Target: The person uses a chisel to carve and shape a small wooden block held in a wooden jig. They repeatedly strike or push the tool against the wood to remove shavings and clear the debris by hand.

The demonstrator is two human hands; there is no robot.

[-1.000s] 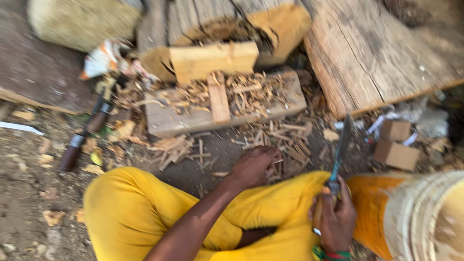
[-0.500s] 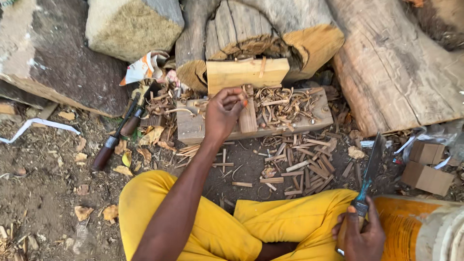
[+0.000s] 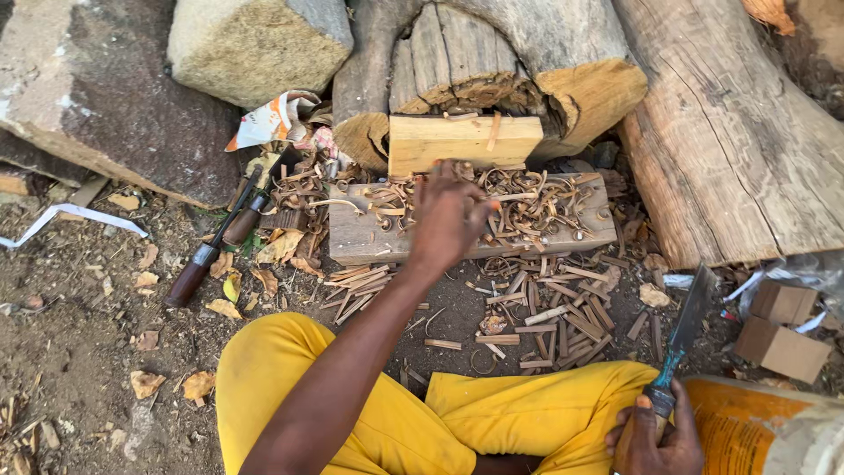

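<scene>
Head view: left hand (image 3: pixel 448 215) rests spread, holding nothing, on the flat board (image 3: pixel 369 239) among curly shavings (image 3: pixel 536 200). Right hand (image 3: pixel 655 435) grips a knife (image 3: pixel 681 339) right of the board. Many cut sticks (image 3: pixel 563 321) lie below it; a wood block (image 3: pixel 462 141) above looks uncut.

Two hands: left (image 3: pixel 450 215), right (image 3: pixel 655 440). One knife (image 3: pixel 681 339), in the right hand. One plank (image 3: pixel 369 237). One pale wood block (image 3: pixel 440 145). Two brown-handled tools (image 3: pixel 189 280) on the ground. Two cardboard boxes (image 3: pixel 784 339). Two stones (image 3: pixel 255 44). Sticks and shavings: too many to count.
</scene>
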